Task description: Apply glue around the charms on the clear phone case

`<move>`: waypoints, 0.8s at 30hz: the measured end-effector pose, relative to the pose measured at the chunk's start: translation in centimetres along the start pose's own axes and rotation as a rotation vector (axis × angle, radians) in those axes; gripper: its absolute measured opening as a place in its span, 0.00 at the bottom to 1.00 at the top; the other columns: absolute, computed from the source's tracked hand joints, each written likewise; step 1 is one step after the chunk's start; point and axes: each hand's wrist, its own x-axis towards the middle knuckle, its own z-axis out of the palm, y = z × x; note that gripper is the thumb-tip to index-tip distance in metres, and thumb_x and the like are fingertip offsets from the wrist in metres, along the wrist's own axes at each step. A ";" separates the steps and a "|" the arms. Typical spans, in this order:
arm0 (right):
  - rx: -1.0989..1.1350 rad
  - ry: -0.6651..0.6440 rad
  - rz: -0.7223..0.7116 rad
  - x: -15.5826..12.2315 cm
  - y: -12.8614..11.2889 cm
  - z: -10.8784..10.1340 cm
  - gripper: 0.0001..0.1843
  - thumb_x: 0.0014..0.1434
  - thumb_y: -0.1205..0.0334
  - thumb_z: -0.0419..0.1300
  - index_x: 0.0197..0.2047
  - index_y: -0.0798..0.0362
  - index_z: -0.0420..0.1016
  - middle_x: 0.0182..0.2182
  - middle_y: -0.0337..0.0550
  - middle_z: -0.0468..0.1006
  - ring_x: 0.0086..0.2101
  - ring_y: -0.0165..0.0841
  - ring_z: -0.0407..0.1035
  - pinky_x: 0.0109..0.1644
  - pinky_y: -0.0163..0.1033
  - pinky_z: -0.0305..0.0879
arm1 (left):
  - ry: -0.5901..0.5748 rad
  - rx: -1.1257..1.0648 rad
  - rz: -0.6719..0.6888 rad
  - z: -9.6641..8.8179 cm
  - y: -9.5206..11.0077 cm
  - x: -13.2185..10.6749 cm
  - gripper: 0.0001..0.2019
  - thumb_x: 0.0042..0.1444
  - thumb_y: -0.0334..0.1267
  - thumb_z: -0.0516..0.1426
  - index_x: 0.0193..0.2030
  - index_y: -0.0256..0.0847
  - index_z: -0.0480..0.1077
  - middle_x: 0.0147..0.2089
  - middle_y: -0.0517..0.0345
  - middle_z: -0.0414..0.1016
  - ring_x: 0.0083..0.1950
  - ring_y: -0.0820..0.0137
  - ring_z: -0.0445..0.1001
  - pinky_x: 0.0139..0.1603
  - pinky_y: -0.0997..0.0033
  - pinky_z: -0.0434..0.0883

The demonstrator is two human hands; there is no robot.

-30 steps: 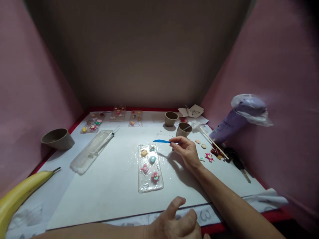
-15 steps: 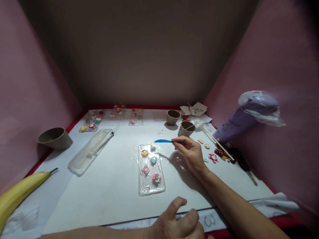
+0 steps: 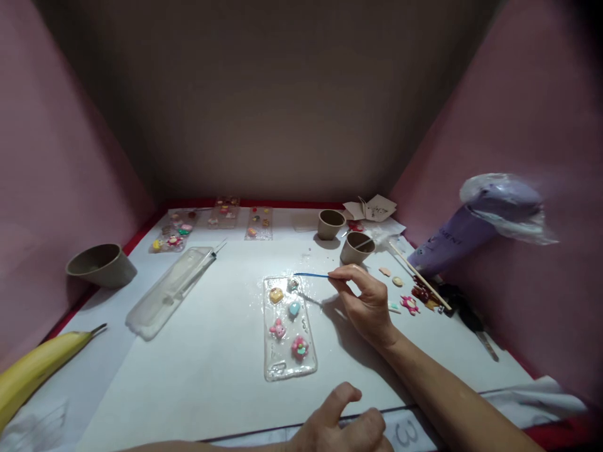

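My right hand [image 3: 365, 301] pinches a thin blue spatula [image 3: 311, 275], whose tip hovers over the far end of a clear phone case [image 3: 288, 326]. The case lies flat on the white sheet and carries several small coloured charms. My left hand [image 3: 342, 427] rests at the near edge of the table with its fingers loosely curled and nothing visible in it.
Two small brown cups [image 3: 357, 247] stand behind the right hand; a larger one [image 3: 101, 265] lies tipped at the left. A purple piping bag [image 3: 475, 223] leans at the right, a yellow one [image 3: 38, 367] at the near left. Another clear case [image 3: 169, 290], decorated cases [image 3: 257, 223], loose charms [image 3: 409, 304] and a wooden stick [image 3: 417, 273] lie around.
The right hand turned the blue spatula edge-on and lowered it slightly toward the case's far end. The view shifted a little; the left hand stayed put.
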 end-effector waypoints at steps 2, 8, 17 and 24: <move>-0.008 0.004 -0.010 0.0 0.0 0.0 0.08 0.57 0.73 0.59 0.35 0.51 0.75 0.31 0.40 0.75 0.33 0.31 0.70 0.38 0.39 0.67 | -0.035 0.004 0.006 0.1 0.1 -0.2 0.18 0.57 0.35 0.57 0.20 0.38 0.54 0.15 0.70 0.53 0.21 0.79 0.59 0.42 0.72 0.69; 0.013 -0.029 0.017 0.0 0.0 0.2 0.08 0.57 0.73 0.59 0.35 0.51 0.75 0.31 0.41 0.75 0.34 0.32 0.70 0.39 0.39 0.67 | -0.017 -0.020 -0.010 0.1 0.1 -0.4 0.17 0.57 0.32 0.55 0.20 0.38 0.54 0.16 0.70 0.55 0.21 0.79 0.58 0.42 0.71 0.69; 0.028 -0.072 0.021 0.1 0.0 0.4 0.07 0.56 0.74 0.58 0.32 0.52 0.73 0.31 0.41 0.75 0.34 0.32 0.70 0.39 0.39 0.67 | -0.030 -0.022 -0.007 0.2 0.1 -0.7 0.17 0.56 0.33 0.56 0.20 0.38 0.55 0.16 0.69 0.56 0.21 0.79 0.59 0.42 0.70 0.69; 0.049 -0.100 0.054 0.1 0.0 0.2 0.08 0.54 0.74 0.58 0.32 0.52 0.73 0.30 0.40 0.75 0.33 0.32 0.70 0.38 0.39 0.67 | 0.052 -0.027 -0.043 0.6 0.3 -0.6 0.16 0.55 0.31 0.56 0.18 0.38 0.56 0.15 0.68 0.56 0.22 0.78 0.60 0.40 0.69 0.69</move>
